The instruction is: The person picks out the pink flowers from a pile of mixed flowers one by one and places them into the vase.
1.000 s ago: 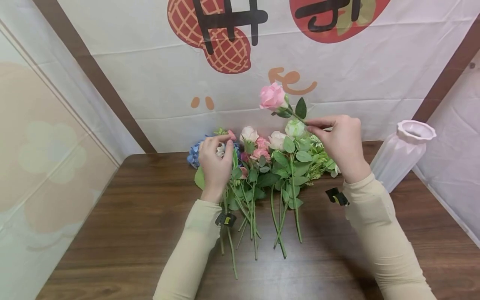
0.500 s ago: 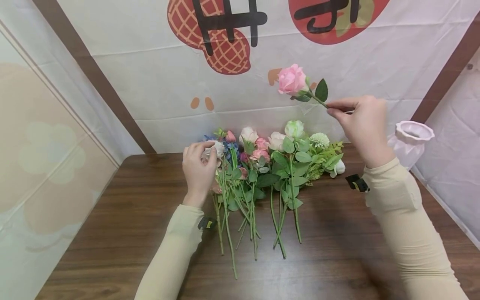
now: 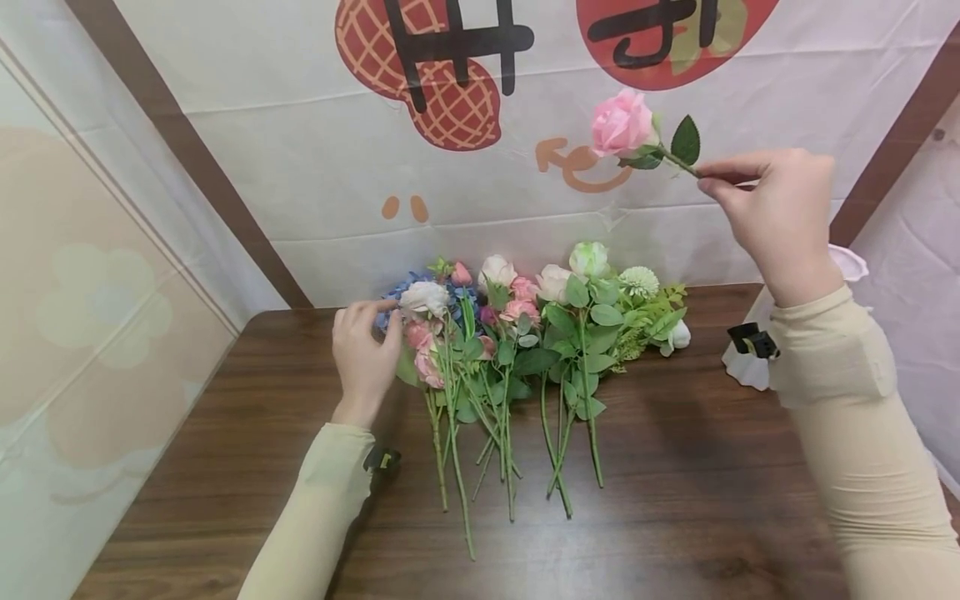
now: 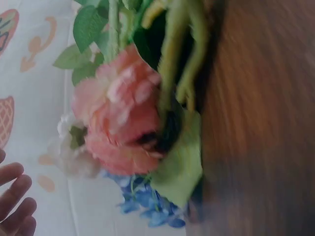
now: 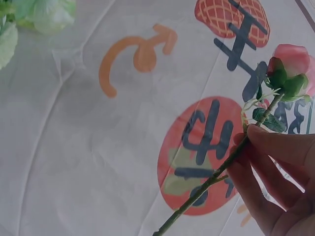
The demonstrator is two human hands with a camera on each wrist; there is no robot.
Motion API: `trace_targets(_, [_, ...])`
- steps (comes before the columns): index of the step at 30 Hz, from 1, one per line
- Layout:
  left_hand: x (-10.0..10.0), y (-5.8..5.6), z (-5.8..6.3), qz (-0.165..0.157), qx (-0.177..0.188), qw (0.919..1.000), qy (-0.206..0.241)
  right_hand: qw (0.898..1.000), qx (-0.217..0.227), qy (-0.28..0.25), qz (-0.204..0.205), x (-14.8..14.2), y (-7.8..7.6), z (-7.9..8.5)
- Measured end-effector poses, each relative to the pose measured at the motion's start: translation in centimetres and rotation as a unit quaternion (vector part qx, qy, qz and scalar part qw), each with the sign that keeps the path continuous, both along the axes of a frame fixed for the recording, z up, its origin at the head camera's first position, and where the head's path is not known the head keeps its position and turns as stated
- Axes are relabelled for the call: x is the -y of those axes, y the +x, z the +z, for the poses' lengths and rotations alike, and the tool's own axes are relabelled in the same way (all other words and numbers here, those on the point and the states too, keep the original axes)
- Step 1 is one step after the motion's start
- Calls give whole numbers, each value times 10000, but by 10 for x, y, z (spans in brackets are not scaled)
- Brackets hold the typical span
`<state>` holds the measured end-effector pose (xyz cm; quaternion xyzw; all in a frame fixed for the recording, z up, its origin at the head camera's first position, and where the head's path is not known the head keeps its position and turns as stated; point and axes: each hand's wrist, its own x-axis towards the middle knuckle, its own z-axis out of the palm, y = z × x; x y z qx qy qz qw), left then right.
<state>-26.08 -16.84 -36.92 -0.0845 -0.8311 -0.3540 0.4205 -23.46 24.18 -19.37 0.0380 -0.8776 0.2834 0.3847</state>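
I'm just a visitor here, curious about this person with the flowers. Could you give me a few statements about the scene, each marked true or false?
1. The right hand pinches the stem of a pink rose. True.
2. The left hand is beside the blue flowers. True.
3. The left hand grips a flower too. False: it holds nothing.
4. In the head view, the right sleeve partly hides a pale vase. True.
5. The pink rose lies flat on the table. False: it is held up above the table.
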Motion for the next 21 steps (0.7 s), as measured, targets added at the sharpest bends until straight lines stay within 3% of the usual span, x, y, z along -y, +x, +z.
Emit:
trace_targets(14, [35, 10, -12, 210, 348, 9987, -311, 9964, -86, -782, -328, -40, 2, 9])
trace_targets(21, [47, 16, -13, 274, 350, 9979, -473, 9885, -218, -1417, -474, -63, 6, 3])
